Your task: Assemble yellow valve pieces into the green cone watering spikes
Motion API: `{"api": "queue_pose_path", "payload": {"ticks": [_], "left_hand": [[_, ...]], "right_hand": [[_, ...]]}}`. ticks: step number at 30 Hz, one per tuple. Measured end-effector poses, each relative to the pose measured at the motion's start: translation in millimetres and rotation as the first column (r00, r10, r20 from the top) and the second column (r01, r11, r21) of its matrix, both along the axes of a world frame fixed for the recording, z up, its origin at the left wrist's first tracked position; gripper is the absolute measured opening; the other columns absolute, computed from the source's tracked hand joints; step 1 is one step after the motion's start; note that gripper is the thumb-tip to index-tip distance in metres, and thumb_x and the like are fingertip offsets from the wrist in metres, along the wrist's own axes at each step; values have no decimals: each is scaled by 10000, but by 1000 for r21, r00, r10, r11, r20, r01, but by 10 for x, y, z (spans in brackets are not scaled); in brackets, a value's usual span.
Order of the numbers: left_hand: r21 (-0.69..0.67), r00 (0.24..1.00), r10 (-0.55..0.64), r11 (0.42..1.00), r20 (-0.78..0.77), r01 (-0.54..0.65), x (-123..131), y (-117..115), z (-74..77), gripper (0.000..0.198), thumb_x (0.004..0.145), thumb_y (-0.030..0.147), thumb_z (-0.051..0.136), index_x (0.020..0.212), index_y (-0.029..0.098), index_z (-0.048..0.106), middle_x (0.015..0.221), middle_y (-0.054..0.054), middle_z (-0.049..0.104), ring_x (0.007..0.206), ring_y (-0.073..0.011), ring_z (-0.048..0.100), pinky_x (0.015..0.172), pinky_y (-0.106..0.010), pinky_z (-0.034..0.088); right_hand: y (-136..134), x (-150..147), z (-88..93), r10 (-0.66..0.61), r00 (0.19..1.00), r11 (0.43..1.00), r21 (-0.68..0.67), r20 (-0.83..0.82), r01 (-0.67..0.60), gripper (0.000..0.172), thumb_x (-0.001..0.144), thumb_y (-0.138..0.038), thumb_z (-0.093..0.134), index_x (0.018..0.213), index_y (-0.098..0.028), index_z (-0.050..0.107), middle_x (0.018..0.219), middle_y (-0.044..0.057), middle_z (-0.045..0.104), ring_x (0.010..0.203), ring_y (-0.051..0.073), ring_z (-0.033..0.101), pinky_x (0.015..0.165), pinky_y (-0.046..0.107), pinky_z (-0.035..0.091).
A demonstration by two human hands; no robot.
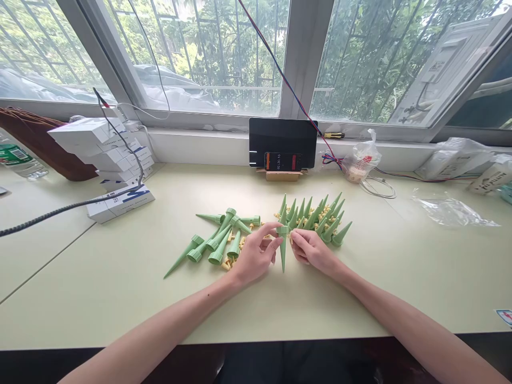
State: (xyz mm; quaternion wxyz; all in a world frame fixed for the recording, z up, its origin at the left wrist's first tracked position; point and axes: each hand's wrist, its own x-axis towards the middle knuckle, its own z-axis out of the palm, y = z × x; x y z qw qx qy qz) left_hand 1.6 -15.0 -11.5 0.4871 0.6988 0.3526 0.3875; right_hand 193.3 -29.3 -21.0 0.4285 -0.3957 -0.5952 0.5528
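Left hand (256, 254) pinches a green spike (283, 249).
Right hand (314, 248) pinches a yellow bit (291, 238), back from the tabletop's (296, 314) front edge.

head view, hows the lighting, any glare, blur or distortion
In the head view, daylight enters through the windows, pale in patches; in the head view, small white streaks mark the black screen's left edge; in the head view, the left window frame slants, suggesting wide-angle stretch; in the head view, the yellow piece at the right hand looks soft.
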Motion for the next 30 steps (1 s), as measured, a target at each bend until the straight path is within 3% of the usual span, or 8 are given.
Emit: {"api": "queue_pose_path", "payload": {"ticks": [4,10,18,24,30], "left_hand": [[33,999,-5,999,-34,6,-2,-13,12,294,948,376,529,1218,263,554,1010,-31,561,509,-56,563,459,-194,435],[-37,1000,-4,999,12,4,16,-3,-21,320,920,383,569,1209,254,519,1009,-29,549,482,-48,550,453,-196,456],[-191,987,46,981,153,-16,40,-13,29,309,886,376,629,1148,250,525,819,28,559,398,-33,450,371,-174,379],[-263,972,120,963,201,-64,40,0,66,300,861,364,664,1094,218,544,671,58,515,394,-44,400,372,-180,353],[-297,971,146,951,189,-85,40,7,73,278,856,371,672,1047,208,553,599,73,485,389,-43,359,379,-178,326]], "right_hand": [[3,-12,40,14,997,998,-60,-69,-19,436,961,-510,495,661,-221,367,551,-88,242,428,78,237,385,219,215],[8,-17,1,-1,998,1000,-14,-58,1,429,967,-512,492,671,-212,408,531,-87,280,414,73,246,376,216,223],[-12,-13,-25,-188,965,953,271,182,135,332,995,-446,475,785,-192,511,560,-55,439,457,93,395,455,233,354],[-15,-4,1,-233,938,902,418,256,110,210,978,-381,518,987,-180,576,645,-24,521,544,125,486,516,249,410],[-4,5,-39,-297,891,818,573,344,52,171,967,-336,547,976,-175,603,657,-7,562,558,128,489,540,250,415]]}}
